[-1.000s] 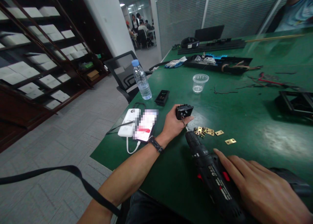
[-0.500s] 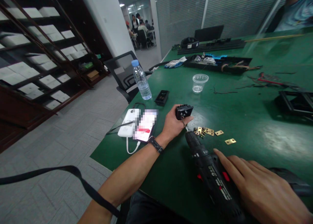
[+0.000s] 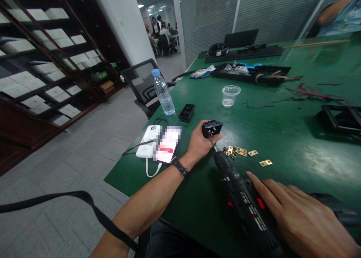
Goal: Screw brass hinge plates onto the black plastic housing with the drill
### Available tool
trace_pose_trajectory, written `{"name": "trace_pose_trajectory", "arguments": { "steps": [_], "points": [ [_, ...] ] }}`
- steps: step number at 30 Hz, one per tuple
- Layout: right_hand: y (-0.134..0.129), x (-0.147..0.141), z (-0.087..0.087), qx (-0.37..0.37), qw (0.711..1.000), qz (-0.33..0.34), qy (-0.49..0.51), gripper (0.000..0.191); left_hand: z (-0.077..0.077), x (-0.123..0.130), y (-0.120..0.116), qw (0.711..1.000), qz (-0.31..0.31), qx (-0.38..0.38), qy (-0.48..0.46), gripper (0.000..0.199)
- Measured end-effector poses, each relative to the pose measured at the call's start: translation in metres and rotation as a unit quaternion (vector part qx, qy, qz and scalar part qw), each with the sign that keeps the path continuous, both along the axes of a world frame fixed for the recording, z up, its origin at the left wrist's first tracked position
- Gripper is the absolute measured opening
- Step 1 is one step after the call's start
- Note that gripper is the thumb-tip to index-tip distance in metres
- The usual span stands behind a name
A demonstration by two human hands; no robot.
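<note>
The left hand [image 3: 200, 143] is pinching a small black plastic switch housing [image 3: 212, 128] by its sides; it looks light and rigid. The right hand [image 3: 303, 216] is wrapping the black cordless drill [image 3: 244, 199], bit at the housing (twelve o'clock). Brass hinge plates [image 3: 242, 152] are lying at two o'clock, a phone [image 3: 168, 143] at nine.

Bench count: 2 hands, 1 drill, several brass plates.

1 drill [image 3: 244, 201]; 2 hands, left [image 3: 200, 143] and right [image 3: 303, 218]; 2 black switch blocks, 1 held [image 3: 212, 128] and 1 on the table [image 3: 187, 112]. Brass plates: 2 lying apart [image 3: 266, 162] [image 3: 253, 152], plus a small heap [image 3: 234, 151] too tangled to count. 1 bottle [image 3: 163, 92], 1 cup [image 3: 231, 95], 1 phone [image 3: 168, 145], 1 power bank [image 3: 149, 140], 1 chair [image 3: 143, 87], 1 watch [image 3: 179, 166].
</note>
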State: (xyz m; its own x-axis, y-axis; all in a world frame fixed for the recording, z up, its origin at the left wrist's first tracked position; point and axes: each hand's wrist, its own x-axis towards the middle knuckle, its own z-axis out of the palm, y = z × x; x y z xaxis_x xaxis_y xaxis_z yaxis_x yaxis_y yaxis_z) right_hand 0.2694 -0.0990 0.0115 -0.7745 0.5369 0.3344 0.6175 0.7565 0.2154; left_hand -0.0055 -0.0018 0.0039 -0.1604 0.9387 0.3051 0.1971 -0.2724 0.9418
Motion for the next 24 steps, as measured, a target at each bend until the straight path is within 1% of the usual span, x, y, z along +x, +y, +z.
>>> {"name": "trace_pose_trajectory", "arguments": {
  "steps": [9, 14, 24],
  "points": [
    [0.0004, 0.0007, 0.0001, -0.005, 1.000, 0.009, 0.000, 0.064, -0.0019, -0.0005, 0.0003, 1.000, -0.005, 0.003, -0.007, 0.052],
    [-0.0006, 0.0035, -0.0021, -0.020, 1.000, 0.007, 0.000, 0.066, -0.0033, -0.0004, 0.0013, 1.000, -0.001, 0.003, -0.007, 0.053],
    [-0.0004, 0.0016, -0.0034, -0.018, 1.000, 0.001, 0.000, 0.066, -0.0005, 0.0001, 0.0005, 1.000, 0.001, 0.001, -0.007, 0.053]
  ]
}}
